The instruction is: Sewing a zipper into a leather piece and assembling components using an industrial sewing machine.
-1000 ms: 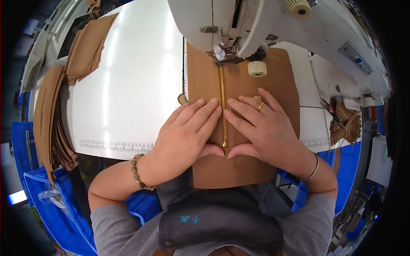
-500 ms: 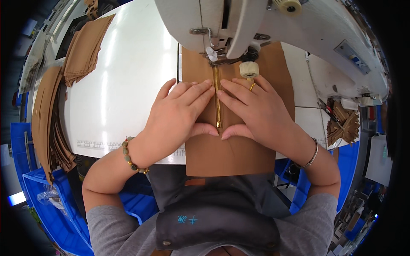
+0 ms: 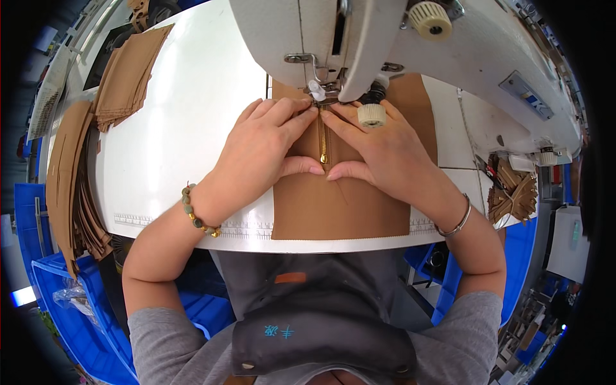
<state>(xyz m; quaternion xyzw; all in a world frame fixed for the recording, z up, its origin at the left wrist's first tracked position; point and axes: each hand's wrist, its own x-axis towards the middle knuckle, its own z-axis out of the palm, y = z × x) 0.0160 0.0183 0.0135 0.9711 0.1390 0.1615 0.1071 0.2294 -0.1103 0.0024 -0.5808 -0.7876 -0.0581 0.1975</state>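
A brown leather-like panel [image 3: 340, 212] lies flat on the white table under the sewing machine [image 3: 276, 32]. Down its middle runs a gold zipper [image 3: 323, 138], its slider nearest me, its far end by the presser foot [image 3: 326, 97]. My left hand [image 3: 256, 138] rests flat on the panel just left of the zipper, fingertips close to the foot. On the zipper's other side, my right hand [image 3: 388, 144] presses down with fingers stretched, some hidden behind the machine's cream knob [image 3: 372, 115]. Both thumbs point inward below the slider, a small gap between them. Neither hand grips anything.
Stacked brown pieces [image 3: 131, 74] lie at the table's far left, with longer brown strips [image 3: 67, 173] hanging over the left edge. A bundle of brown scraps [image 3: 513, 192] sits at right. Blue bins [image 3: 77, 321] stand below the table. A ruler strip [image 3: 250, 230] follows the front edge.
Both hands and the panel have slid away from me, toward the needle. The zipper slider is closer to the presser foot, and the panel's near edge now lies on the tabletop.
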